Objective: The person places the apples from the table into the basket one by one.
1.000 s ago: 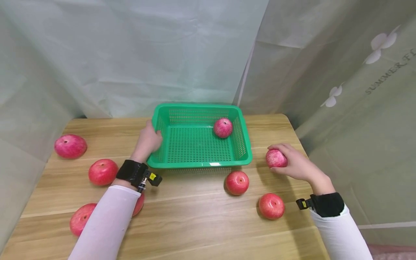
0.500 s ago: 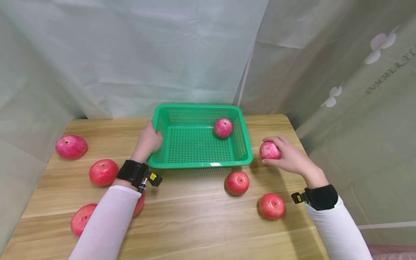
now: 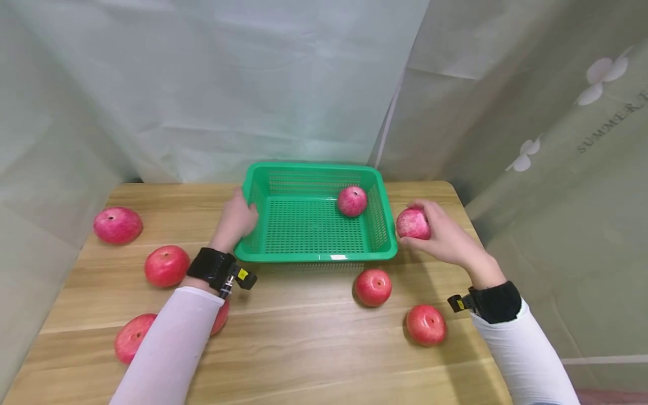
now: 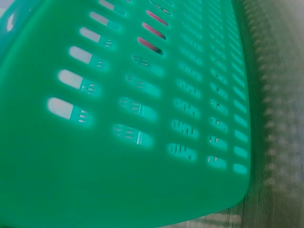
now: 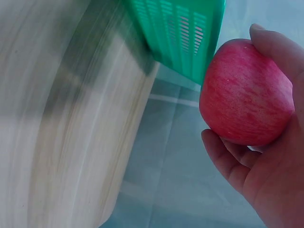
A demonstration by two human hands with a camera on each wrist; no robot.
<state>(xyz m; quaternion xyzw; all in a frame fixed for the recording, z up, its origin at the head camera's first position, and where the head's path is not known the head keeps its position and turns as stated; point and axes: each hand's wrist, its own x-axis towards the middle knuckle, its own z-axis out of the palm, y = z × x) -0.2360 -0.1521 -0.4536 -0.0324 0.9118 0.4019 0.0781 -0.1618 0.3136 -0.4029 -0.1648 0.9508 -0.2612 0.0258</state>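
Observation:
My left hand (image 3: 239, 218) grips the left rim of a green plastic basket (image 3: 304, 258) near the table's back edge. That basket's slotted side wall (image 4: 109, 175) fills most of the left wrist view, where the hand itself is out of sight. A pinkish-red apple (image 3: 352, 201) lies inside, toward the back right corner. Just right of the basket, my right hand (image 3: 450, 239) holds another red apple (image 5: 247, 92) between thumb and fingers. In the right wrist view this apple appears raised off the table, close to the basket's outer wall.
On the wooden table (image 3: 304, 349), one apple (image 3: 373, 287) sits before the basket and another apple (image 3: 426, 325) farther right. Several more lie at left, including a large apple (image 3: 118, 225); one is partly under the left forearm. A pale curtain (image 3: 253, 84) hangs behind.
My right hand has carried its apple up and leftward, closer to the basket's right side. The left hand stays on the basket rim. The head view has shifted slightly.

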